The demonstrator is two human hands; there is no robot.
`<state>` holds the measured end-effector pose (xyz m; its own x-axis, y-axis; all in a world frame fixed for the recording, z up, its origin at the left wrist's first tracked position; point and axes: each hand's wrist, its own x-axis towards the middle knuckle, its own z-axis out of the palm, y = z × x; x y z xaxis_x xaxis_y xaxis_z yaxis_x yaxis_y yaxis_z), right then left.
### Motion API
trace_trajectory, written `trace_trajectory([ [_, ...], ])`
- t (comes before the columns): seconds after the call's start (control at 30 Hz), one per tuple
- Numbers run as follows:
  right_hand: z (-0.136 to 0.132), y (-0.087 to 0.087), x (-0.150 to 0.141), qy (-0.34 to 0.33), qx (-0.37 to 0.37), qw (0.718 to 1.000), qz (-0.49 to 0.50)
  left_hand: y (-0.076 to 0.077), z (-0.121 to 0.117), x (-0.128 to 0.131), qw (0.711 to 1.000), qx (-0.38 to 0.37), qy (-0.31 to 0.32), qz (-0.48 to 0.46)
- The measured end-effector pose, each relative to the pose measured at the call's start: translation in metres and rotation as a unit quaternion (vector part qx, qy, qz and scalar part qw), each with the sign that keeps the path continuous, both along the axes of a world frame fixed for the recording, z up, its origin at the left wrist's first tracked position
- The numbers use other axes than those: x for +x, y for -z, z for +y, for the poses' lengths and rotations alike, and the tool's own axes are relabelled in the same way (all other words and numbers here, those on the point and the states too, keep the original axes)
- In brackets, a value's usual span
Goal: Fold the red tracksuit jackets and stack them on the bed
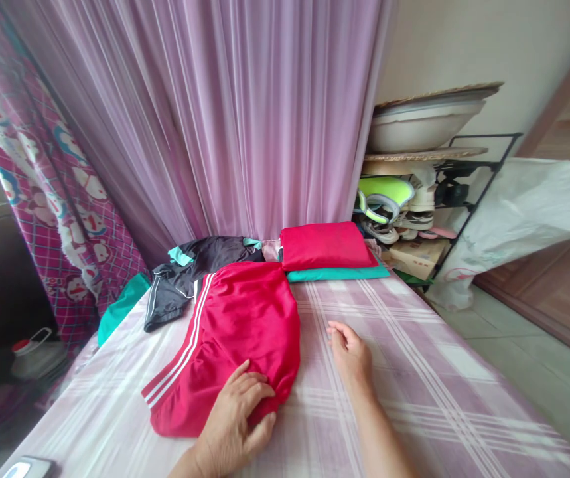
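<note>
A red garment with white side stripes (pixel 249 318) lies spread on the checked bed cover, slightly rumpled; I cannot tell whether it is trousers or a top. My left hand (pixel 237 411) rests on its near edge, fingers stretched over the fabric and thumb apart. To the right of the garment, my right hand (pixel 352 355) is over the cover, loosely curled with nothing in it. Behind sits a folded red cloth item (pixel 327 245) on top of a folded green one (pixel 337 273). A dark garment with white piping and teal parts (pixel 215 252) lies at the back left.
Purple curtains (pixel 275 119) hang behind the checked cover (pixel 414 372). At the right, a black rack (pixel 484 166) holds shoes and a basin (pixel 421 126), beside a white plastic bag (pixel 523 219). A phone-like object (pixel 28 467) lies near left; teal cloth (pixel 123 309) lies at the left edge.
</note>
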<state>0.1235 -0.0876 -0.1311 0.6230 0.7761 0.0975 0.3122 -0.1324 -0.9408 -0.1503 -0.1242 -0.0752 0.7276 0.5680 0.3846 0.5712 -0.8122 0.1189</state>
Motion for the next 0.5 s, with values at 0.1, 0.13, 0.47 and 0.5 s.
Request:
trace_trajectory([
  [0.1,0.000,0.000,-0.001,0.000,0.002,1.000,-0.003,0.001,0.009,-0.013,0.998,-0.011,-0.023,-0.059],
  [0.13,0.000,0.000,-0.002,0.002,0.003,1.000,-0.003,0.001,0.016,-0.022,0.995,-0.004,-0.052,-0.085],
  [0.47,0.001,0.003,0.000,-0.006,-0.015,1.000,-0.018,0.024,0.081,-0.128,0.885,-0.114,-0.451,0.011],
  [0.5,0.001,0.003,0.001,-0.009,-0.014,1.000,-0.016,0.026,0.080,-0.128,0.890,-0.123,-0.439,0.017],
])
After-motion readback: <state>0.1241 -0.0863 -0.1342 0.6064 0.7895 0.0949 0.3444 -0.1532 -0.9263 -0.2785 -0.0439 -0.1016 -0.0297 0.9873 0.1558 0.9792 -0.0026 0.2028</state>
